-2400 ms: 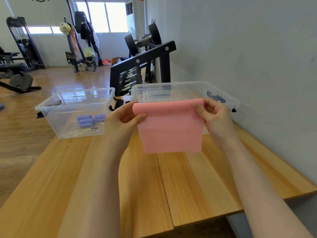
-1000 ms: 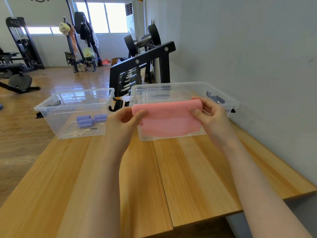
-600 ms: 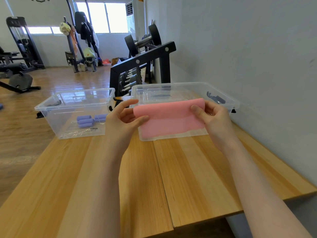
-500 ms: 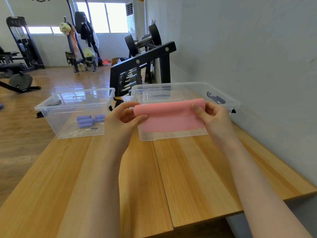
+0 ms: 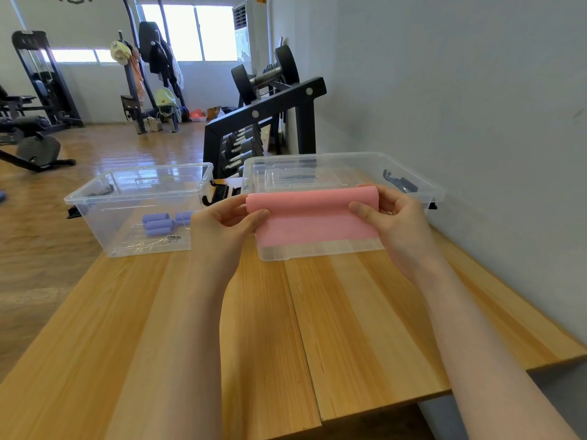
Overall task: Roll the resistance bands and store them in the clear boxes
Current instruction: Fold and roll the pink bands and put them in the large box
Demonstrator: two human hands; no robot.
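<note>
Head view: pink band half rolled above the right-hand box

Head camera shows both hands holding a flat pink rubber resistance band (image 5: 313, 217) in the air, in front of the near wall of the right clear plastic box (image 5: 413, 190). The left hand (image 5: 222, 227) pinches the band's left end, thumb in front; the right hand (image 5: 394, 217) pinches the right end likewise. A rolled top edge runs between them, a short flap hanging below. To finish well, I judge both thumbs should turn evenly, keeping the ends level so the roll does not cone. The left clear plastic box (image 5: 95, 198) holds small purple-blue rolled bands (image 5: 158, 222) on the light wooden table (image 5: 286, 328)
</note>
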